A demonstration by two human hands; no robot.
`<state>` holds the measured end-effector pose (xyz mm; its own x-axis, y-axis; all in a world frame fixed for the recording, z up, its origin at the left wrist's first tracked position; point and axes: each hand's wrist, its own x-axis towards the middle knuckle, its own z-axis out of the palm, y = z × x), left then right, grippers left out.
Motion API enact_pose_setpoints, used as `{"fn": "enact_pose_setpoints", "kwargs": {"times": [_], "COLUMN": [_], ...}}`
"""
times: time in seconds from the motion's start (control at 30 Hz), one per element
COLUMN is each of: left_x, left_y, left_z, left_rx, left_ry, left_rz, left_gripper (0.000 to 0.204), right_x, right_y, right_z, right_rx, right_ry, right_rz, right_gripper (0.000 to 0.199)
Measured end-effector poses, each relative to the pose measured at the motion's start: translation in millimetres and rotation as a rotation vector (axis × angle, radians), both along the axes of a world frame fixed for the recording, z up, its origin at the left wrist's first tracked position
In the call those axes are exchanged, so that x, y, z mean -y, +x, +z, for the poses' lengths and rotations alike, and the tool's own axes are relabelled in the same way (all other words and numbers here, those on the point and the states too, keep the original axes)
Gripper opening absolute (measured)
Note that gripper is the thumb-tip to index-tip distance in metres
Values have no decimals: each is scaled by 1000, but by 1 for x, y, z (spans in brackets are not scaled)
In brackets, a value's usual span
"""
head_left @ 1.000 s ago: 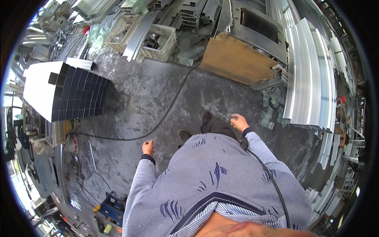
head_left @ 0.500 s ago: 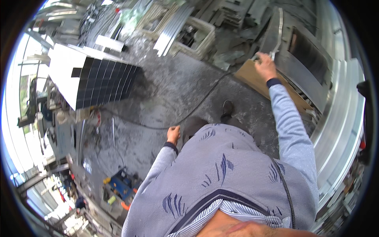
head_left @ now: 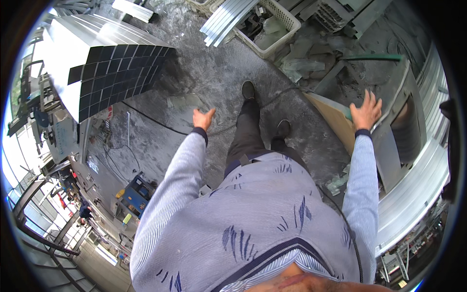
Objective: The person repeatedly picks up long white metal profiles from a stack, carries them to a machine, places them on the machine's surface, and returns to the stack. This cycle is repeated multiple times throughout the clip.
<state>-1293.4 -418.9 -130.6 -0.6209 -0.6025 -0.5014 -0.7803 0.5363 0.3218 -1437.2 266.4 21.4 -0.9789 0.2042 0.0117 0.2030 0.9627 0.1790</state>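
My right hand (head_left: 366,111), fingers spread, is over the upper edges of upright sheets leaning at the right. Beside it on the near side is a brown board (head_left: 333,119); on the far side stands a grey metal panel (head_left: 389,151) with a dark, shiny patch. I cannot tell whether the fingertips touch an edge. My left hand (head_left: 203,118) is in the air over the floor, thumb and fingers apart, holding nothing. Below it a black cable (head_left: 160,124) runs across the concrete.
A tall stack with a black-and-white checked side (head_left: 121,73) stands at the left. Ahead, silver metal strips (head_left: 226,22) lie by a cream plastic crate (head_left: 292,29) of scraps. Glass pieces (head_left: 306,63) litter the floor. Long aluminium profiles (head_left: 413,180) line the right; a blue machine (head_left: 138,194) sits lower left.
My left hand has risen forward from beside my leg and its fingers have opened. My right hand's fingers have spread, further along the leaning sheets. One foot has stepped forward; the view has shifted.
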Motion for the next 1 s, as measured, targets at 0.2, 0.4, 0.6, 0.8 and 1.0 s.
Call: {"fn": "enact_pose_setpoints", "kwargs": {"times": [0.2,0.4,0.6,0.8,1.0], "left_x": [34,62,67,42,-18], "left_y": [-217,-385,-419,-422,-412], "left_z": [-85,-202,-274,-273,-266], "left_rx": [31,-52,87,138,206], "left_ry": [-3,-147,-205,-254,-316], "left_rz": [-113,-401,-544,-466,-513], "left_gripper": [142,144,124,96,97], "right_x": [0,-7,-6,-2,0], "right_y": [-15,-16,-21,-25,-28], "right_z": [-6,-12,-12,-12,-13], "right_rx": [15,152,238,280,282], "right_ry": [-18,-21,31,51,59], "right_rz": [56,9,-36,-70,-89], "right_gripper": [87,82,81,77,73]}}
